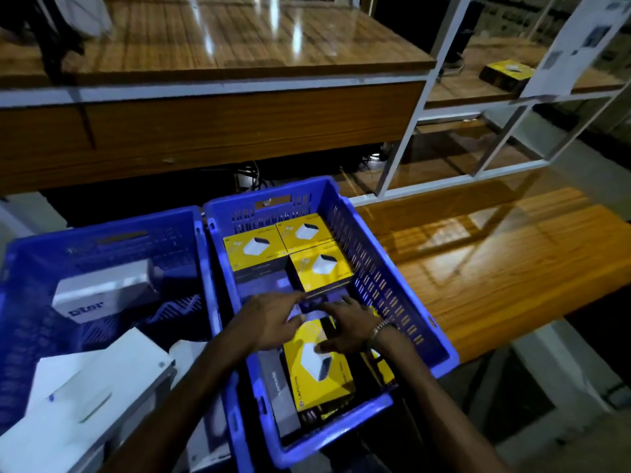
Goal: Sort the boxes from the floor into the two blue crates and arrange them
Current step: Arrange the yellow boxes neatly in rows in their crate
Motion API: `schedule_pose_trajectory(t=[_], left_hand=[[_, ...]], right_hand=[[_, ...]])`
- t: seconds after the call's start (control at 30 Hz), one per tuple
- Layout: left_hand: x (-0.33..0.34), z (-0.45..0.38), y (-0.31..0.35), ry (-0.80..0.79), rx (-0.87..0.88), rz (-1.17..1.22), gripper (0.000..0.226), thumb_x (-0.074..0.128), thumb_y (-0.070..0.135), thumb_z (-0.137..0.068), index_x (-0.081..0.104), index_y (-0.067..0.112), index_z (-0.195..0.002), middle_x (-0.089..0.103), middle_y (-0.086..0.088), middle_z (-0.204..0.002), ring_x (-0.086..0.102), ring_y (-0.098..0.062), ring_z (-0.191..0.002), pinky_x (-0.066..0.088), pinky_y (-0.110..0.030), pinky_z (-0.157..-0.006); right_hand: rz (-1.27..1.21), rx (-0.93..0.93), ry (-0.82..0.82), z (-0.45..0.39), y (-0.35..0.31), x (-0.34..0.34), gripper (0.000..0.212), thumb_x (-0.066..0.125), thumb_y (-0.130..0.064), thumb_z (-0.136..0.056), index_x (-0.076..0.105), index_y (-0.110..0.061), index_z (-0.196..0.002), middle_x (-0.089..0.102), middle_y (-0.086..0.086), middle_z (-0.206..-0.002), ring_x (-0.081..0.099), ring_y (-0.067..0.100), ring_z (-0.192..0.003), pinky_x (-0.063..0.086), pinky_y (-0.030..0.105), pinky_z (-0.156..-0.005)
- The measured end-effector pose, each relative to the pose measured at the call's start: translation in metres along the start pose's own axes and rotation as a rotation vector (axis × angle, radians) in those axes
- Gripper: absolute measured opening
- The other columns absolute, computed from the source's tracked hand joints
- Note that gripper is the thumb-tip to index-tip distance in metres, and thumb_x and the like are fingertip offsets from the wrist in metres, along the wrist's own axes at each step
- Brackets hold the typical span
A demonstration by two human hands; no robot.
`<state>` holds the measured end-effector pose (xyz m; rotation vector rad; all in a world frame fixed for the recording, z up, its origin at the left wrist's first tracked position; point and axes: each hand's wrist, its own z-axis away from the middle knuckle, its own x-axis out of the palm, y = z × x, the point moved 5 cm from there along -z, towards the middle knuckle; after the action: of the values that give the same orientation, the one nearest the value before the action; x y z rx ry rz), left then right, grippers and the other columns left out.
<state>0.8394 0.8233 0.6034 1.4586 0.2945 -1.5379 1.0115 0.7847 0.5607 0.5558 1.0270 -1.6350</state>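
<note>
Two blue crates stand side by side. The right crate [386, 278] holds several yellow boxes; three lie flat at its far end [254, 249]. Both my hands are inside it. My left hand [269, 319] has its fingers spread over the near yellow box [319, 373] and stretches toward the middle. My right hand [348, 327], with a metal bracelet on the wrist, grips the top end of that near box, its thumb on the box's face. The left crate [102, 240] holds a white box with dark lettering [102, 291].
White boxes [95, 380] lie over the left crate's near edge. A grey box [281, 387] stands on edge along the right crate's left wall. A wooden table runs behind the crates, a low wooden bench [505, 268] to the right. Another yellow box [507, 75] sits on a far shelf.
</note>
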Motion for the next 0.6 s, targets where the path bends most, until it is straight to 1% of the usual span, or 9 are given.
schedule_pose_trajectory(t=[0.03,0.1,0.17,0.27,0.4,0.47,0.5,0.57,0.6], left_hand=[[0.004,0.005,0.002,-0.042,-0.004,-0.161,0.080,0.034,0.070,-0.089,0.047,0.023,-0.152,0.062,-0.004,-0.145,0.057,-0.026,-0.133,0.047,-0.039,-0.104],[0.017,0.003,0.008,-0.145,-0.018,-0.344,0.074,0.043,0.073,-0.094,0.044,0.026,-0.152,0.061,-0.003,-0.145,0.057,-0.028,-0.134,0.049,-0.041,-0.100],[0.033,-0.006,0.008,-0.273,-0.032,-0.373,0.085,0.044,0.081,-0.090,0.040,0.024,-0.153,0.058,-0.008,-0.148,0.058,-0.032,-0.132,0.050,-0.044,-0.099],[0.043,-0.018,-0.001,-0.380,-0.049,-0.317,0.093,0.051,0.082,-0.086,0.034,0.023,-0.157,0.052,-0.010,-0.154,0.054,-0.034,-0.136,0.048,-0.046,-0.104],[0.042,-0.023,-0.002,-0.373,0.000,-0.209,0.079,0.065,0.068,-0.088,0.048,0.017,-0.146,0.054,-0.007,-0.147,0.054,-0.030,-0.133,0.047,-0.042,-0.105],[0.037,-0.026,0.001,-0.325,0.038,-0.021,0.067,0.062,0.067,-0.091,0.059,0.015,-0.132,0.061,-0.008,-0.130,0.061,-0.029,-0.119,0.048,-0.038,-0.095],[0.033,-0.027,0.001,-0.267,0.051,0.104,0.065,0.056,0.073,-0.089,0.064,0.016,-0.119,0.065,-0.008,-0.118,0.064,-0.026,-0.107,0.049,-0.038,-0.088],[0.024,-0.030,0.001,-0.135,0.056,0.285,0.065,0.044,0.084,-0.080,0.061,0.024,-0.098,0.063,-0.007,-0.100,0.060,-0.019,-0.088,0.046,-0.039,-0.077],[0.022,-0.031,0.001,-0.093,0.049,0.338,0.060,0.044,0.085,-0.081,0.058,0.028,-0.096,0.060,-0.006,-0.099,0.058,-0.017,-0.087,0.044,-0.037,-0.076]], right_hand=[[0.053,0.026,-0.062,0.000,0.001,0.004,0.099,0.077,-0.060,-0.079,0.025,-0.037,-0.159,0.038,0.001,-0.162,0.020,0.034,-0.154,0.024,0.054,-0.121],[0.021,0.020,-0.116,0.001,0.000,0.005,0.099,0.078,-0.060,-0.079,0.028,-0.031,-0.159,0.044,0.004,-0.159,0.033,0.031,-0.150,0.033,0.042,-0.119],[-0.042,-0.012,-0.107,0.000,-0.001,0.004,0.096,0.080,-0.058,-0.078,0.036,-0.026,-0.156,0.051,0.003,-0.154,0.047,0.025,-0.142,0.041,0.034,-0.113],[-0.127,-0.004,-0.071,-0.002,0.006,0.007,0.094,0.085,-0.058,-0.072,0.044,-0.030,-0.152,0.058,0.001,-0.146,0.059,0.020,-0.129,0.048,0.033,-0.107],[-0.383,-0.033,0.010,-0.001,0.017,0.005,0.091,0.089,-0.056,-0.063,0.052,-0.037,-0.143,0.068,0.000,-0.129,0.071,0.018,-0.107,0.058,0.040,-0.096],[-0.629,-0.051,0.118,0.003,0.026,-0.003,0.075,0.091,-0.042,-0.069,0.060,-0.031,-0.136,0.072,0.003,-0.120,0.072,0.016,-0.093,0.060,0.040,-0.087],[-0.740,-0.054,0.184,0.006,0.031,-0.009,0.064,0.090,-0.031,-0.075,0.063,-0.026,-0.133,0.074,0.007,-0.115,0.069,0.015,-0.087,0.058,0.038,-0.082],[-0.967,-0.059,0.308,0.014,0.038,-0.021,0.045,0.083,-0.014,-0.084,0.068,-0.019,-0.126,0.074,0.010,-0.103,0.066,0.011,-0.084,0.054,0.034,-0.079],[-1.074,-0.053,0.341,0.017,0.040,-0.025,0.038,0.079,-0.012,-0.087,0.069,-0.018,-0.123,0.072,0.010,-0.099,0.066,0.010,-0.084,0.054,0.033,-0.079]])
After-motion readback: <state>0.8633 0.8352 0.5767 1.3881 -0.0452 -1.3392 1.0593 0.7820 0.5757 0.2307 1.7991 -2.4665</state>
